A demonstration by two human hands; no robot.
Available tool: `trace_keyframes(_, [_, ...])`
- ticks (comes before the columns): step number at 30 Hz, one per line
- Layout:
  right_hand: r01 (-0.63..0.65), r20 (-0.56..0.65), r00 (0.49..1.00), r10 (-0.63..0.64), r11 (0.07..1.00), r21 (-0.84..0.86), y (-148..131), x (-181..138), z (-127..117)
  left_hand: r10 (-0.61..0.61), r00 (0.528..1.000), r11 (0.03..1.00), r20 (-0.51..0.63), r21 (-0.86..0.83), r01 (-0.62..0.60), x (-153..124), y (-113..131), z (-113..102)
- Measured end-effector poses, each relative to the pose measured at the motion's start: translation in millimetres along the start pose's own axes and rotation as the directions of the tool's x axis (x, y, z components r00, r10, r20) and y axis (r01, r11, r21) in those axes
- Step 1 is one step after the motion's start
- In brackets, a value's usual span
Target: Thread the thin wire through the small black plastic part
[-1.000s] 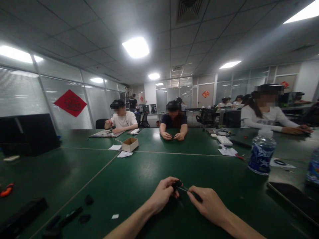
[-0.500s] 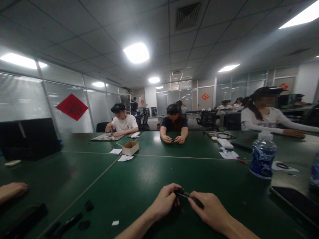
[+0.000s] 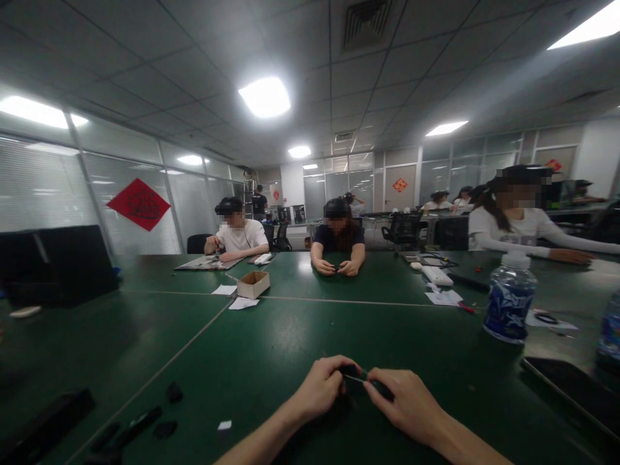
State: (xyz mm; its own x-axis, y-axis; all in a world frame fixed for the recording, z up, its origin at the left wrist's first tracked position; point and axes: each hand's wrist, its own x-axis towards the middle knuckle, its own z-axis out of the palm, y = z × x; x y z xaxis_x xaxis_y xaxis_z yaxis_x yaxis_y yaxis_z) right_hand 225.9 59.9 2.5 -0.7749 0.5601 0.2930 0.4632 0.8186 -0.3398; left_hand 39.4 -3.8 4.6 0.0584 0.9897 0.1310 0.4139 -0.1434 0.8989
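Over the near part of the green table, my left hand (image 3: 323,386) is closed around a small black part (image 3: 351,371), much of it covered by the fingers. My right hand (image 3: 407,399) grips a screwdriver (image 3: 384,389) by its dark handle. The thin metal shaft points left and lies against or just beside the black part; exact contact is too small to make out. Both hands are close together, with fingers bent. Several black pieces (image 3: 140,423) and a small white scrap (image 3: 225,425) lie on the table to the left.
A blue-labelled bottle (image 3: 509,300) stands at right, near a dark phone-like slab (image 3: 571,394). A small open cardboard box (image 3: 254,285) sits beyond, among papers. A long black object (image 3: 48,423) lies at lower left. Co-workers sit across the green table (image 3: 290,329) and at right.
Another person's hand at the left edge has gone out of view. My two hands stay nearly in place, still holding the screwdriver and the black part. The view has shifted slightly.
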Motion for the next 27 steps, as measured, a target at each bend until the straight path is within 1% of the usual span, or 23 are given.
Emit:
trace_keyframes(7, [-0.005, 0.006, 1.0, 0.005, 1.0, -0.006, -2, 0, -3, 0.041, 0.999, 0.999, -0.018, 0.006, -0.041, -1, -2, 0])
trace_keyframes(10, [-0.014, 0.013, 1.0, 0.015, 1.0, -0.008, -2, -1, -4, 0.052, 0.999, 0.998, -0.017, -0.022, -0.052, -1, -6, 1])
trace_keyframes(13, [-0.031, 0.012, 0.999, 0.031, 0.999, -0.007, -1, 0, -4, 0.049, 0.999, 0.995, -0.024, -0.088, -0.051, 1, -12, 3])
trace_keyframes(15, [-0.042, -0.003, 0.999, 0.042, 0.999, -0.01, 0, 0, -3, 0.025, 0.999, 0.986, -0.03, -0.163, -0.03, 3, -15, 4])
trace_keyframes(18, [-0.05, -0.018, 0.999, 0.05, 0.999, -0.006, 2, 1, -2, -0.013, 0.999, 0.956, -0.033, -0.294, 0.002, 5, -16, 6])
trace_keyframes(21, [-0.054, -0.017, 0.998, 0.054, 0.999, 0.009, 3, 0, -2, -0.028, 0.999, 0.921, -0.031, -0.391, 0.013, 4, -14, 6])
trace_keyframes(24, [-0.058, -0.016, 0.998, 0.058, 0.998, 0.025, 3, 0, -2, -0.029, 0.999, 0.893, -0.014, -0.45, 0.019, 2, -11, 4])
trace_keyframes(27, [-0.059, -0.015, 0.998, 0.059, 0.998, 0.036, 3, 0, -3, -0.023, 1.0, 0.888, -0.017, -0.461, 0.013, 0, -9, 3])
